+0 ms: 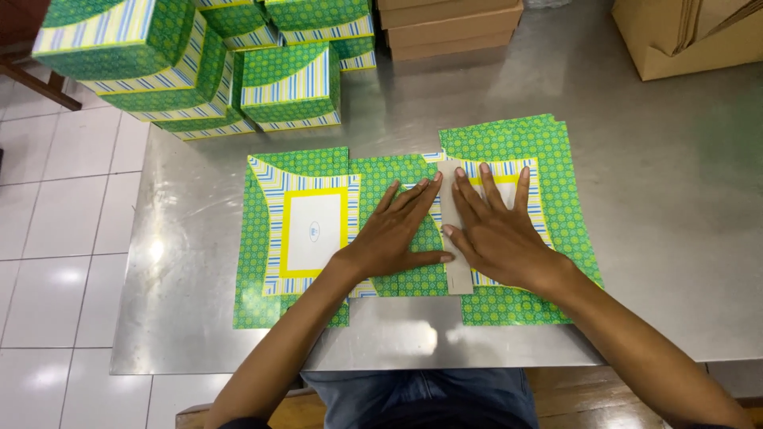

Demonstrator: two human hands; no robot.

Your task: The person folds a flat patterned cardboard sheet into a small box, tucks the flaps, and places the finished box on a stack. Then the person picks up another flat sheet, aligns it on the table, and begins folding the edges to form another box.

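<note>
Both hands lie flat with fingers spread, gripping nothing, side by side on a flat green patterned cardboard box blank with striped borders and a yellow-framed white panel. It lies in the middle of the steel table. The left hand presses its green centre section; the right hand presses the white flap just right of it. Assembled green striped boxes are stacked far left, plain brown cartons far centre

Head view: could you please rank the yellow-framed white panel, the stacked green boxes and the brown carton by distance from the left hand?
From the left hand:
1. Yellow-framed white panel, just left.
2. Stacked green boxes, back left.
3. Brown carton, far back right corner.
</note>
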